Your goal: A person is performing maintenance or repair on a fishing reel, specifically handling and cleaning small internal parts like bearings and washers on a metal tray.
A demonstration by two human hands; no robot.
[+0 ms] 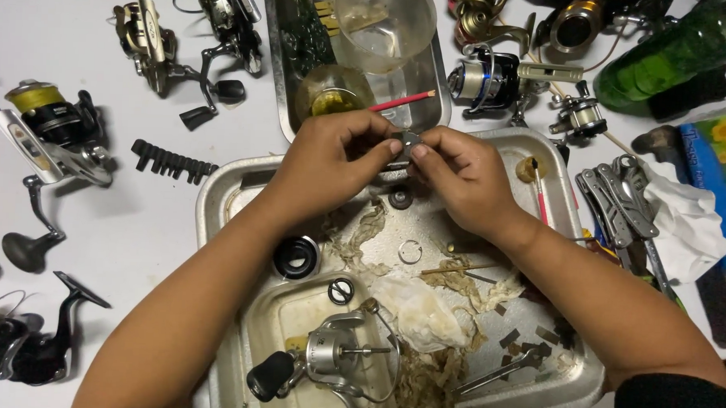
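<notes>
Over a large metal tray, my left hand and my right hand meet fingertip to fingertip. Both pinch one small grey metal reel part between them. Below the hands lie a black spool, a thin wire ring, a small dark round part and greasy paper scraps. A stripped silver reel body with a black knob sits in a smaller tray at the front.
Several fishing reels lie around the white table. Behind the hands a second metal tray holds glass bowls and a red pencil. A multi-tool, white tissue, a black bit strip and a green bottle lie nearby.
</notes>
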